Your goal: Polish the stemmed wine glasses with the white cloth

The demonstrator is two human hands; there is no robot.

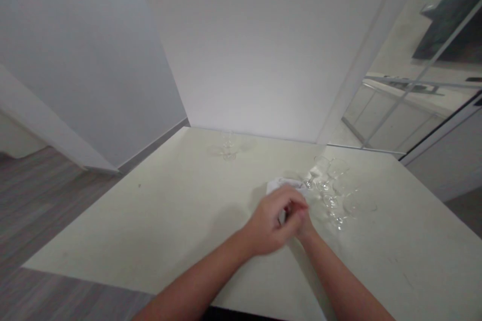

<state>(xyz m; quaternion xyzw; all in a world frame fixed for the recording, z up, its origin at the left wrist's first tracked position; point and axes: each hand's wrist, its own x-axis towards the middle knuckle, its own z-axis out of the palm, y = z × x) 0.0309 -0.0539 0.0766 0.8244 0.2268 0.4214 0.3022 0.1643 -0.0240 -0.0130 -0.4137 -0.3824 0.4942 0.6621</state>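
Both my hands meet over the pale table, right of its middle. My left hand is curled in front, fingers closed around a white cloth that pokes out just beyond the knuckles. Behind it my right hand is mostly covered, and its fingers do not show. Several clear wine glasses stand close to the right of my hands. One more clear glass stands alone near the table's far edge.
A white wall rises straight behind the table. Grey wood floor lies to the left. On the right, a glass partition shows a kitchen counter beyond.
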